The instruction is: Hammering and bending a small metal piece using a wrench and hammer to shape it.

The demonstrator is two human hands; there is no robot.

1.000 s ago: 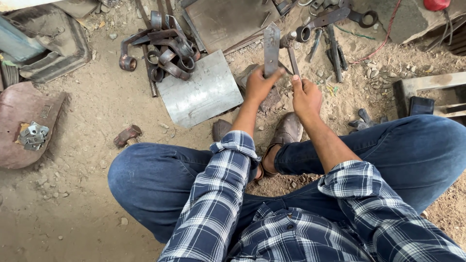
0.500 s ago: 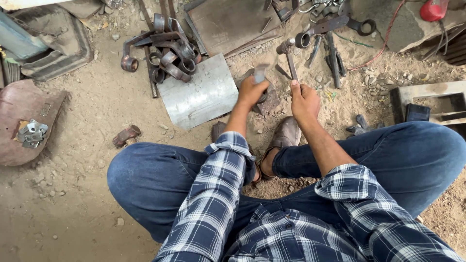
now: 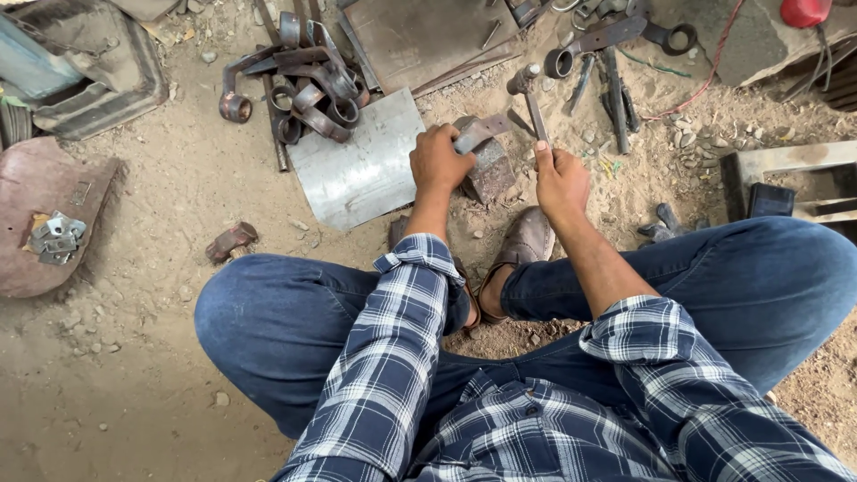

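I sit cross-legged on sandy ground in jeans and a blue plaid shirt. My left hand [image 3: 437, 159] grips a flat rusty metal strip [image 3: 482, 131] and holds it down on a worn iron block [image 3: 491, 171]. My right hand [image 3: 559, 174] is closed around the handle of a small hammer [image 3: 528, 94], whose head points away from me, just right of the strip. The two hands are about a hand's width apart.
A bent steel sheet [image 3: 357, 170] lies left of the block. Behind it sits a pile of rusty ring-ended links [image 3: 308, 89], a dark metal plate [image 3: 420, 36] and spanners [image 3: 616, 54]. A rusty dish [image 3: 36, 214] is far left, a wooden frame [image 3: 786, 178] right.
My left hand brought the metal strip down from upright and laid it on the iron block. My right hand moved onto the hammer handle and closed on it.
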